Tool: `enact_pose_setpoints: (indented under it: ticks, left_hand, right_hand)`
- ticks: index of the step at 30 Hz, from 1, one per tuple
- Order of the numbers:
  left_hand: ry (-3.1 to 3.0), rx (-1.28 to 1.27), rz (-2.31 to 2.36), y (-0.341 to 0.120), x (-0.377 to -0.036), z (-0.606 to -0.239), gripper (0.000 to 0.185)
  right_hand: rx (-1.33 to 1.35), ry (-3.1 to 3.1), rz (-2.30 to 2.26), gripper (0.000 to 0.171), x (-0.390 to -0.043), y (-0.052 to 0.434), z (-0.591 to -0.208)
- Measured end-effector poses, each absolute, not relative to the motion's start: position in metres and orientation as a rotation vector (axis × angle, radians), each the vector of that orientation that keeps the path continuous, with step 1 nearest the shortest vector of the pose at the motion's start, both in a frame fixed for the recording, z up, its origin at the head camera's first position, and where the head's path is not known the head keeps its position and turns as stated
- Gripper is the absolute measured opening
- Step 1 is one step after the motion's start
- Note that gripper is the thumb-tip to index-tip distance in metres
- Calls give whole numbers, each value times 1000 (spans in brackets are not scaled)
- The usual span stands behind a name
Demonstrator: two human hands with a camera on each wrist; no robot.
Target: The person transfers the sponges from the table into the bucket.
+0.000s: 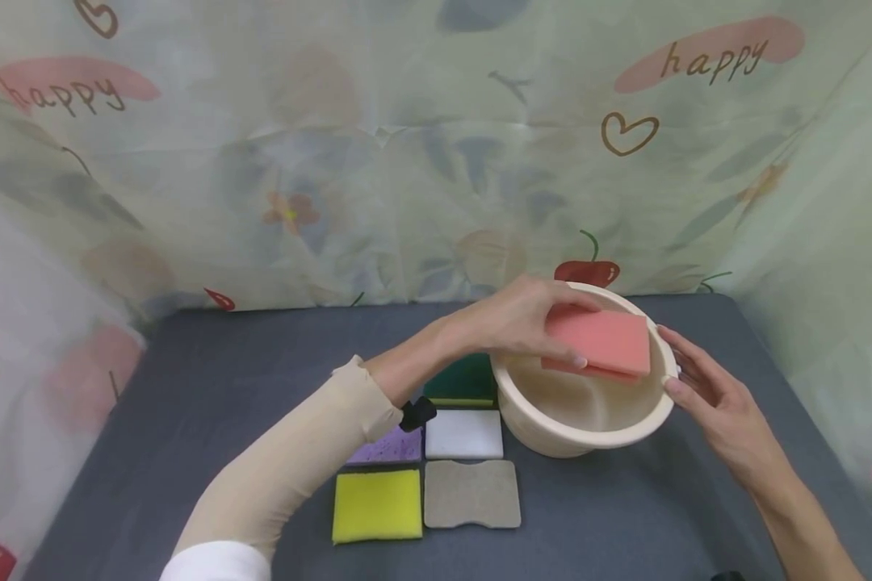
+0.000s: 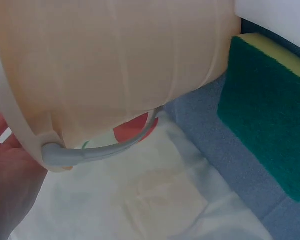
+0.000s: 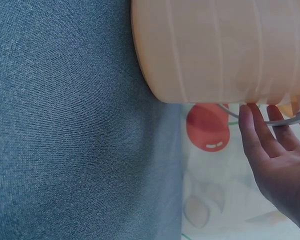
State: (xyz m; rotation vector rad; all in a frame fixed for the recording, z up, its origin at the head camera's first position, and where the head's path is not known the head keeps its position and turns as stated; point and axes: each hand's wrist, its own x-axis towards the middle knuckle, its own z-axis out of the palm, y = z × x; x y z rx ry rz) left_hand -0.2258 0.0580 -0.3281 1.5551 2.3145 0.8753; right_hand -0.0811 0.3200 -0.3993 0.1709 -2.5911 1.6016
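Observation:
In the head view my left hand (image 1: 526,319) pinches a pink sponge (image 1: 610,339) between thumb and fingers, inside the mouth of a cream bucket (image 1: 545,420). A thin darker layer shows along the sponge's lower edge. My right hand (image 1: 723,403) grips the bucket's right rim, thumb at the top and fingers along the outer side. Seen from the right wrist, those fingers (image 3: 260,130) lie against the ribbed wall near the grey handle (image 3: 285,121). The left wrist view shows the handle hanging on the far side; the pink sponge is out of sight there.
Left of the bucket lie a green scouring sponge (image 1: 459,379), a white sponge (image 1: 463,434), a purple sponge (image 1: 388,448), a yellow sponge (image 1: 378,506) and a grey notched pad (image 1: 472,494). They rest on a dark grey cloth-covered table (image 1: 225,387). A printed curtain (image 1: 407,202) hangs behind.

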Motion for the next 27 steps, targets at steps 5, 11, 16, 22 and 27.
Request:
enact_pose_setpoints:
  ticks: [5, 11, 16, 22, 27]
  left_hand:
    - [2334, 1575, 773, 64, -225, -330, 66]
    - [2344, 1562, 620, 74, -222, -332, 66]
    - [2387, 1519, 494, 80, -222, -331, 64]
    - [2425, 1484, 448, 83, -221, -333, 65]
    - [2437, 1468, 436, 84, -219, -335, 65]
  right_hand:
    - [148, -2598, 1582, 61, -81, 319, -399]
    - [143, -2599, 1576, 61, -81, 319, -400]
    - [149, -2596, 1578, 61, -81, 318, -400]
    - [100, -2626, 1538, 61, -82, 318, -401]
    - [89, -2635, 1529, 61, -81, 317, -402]
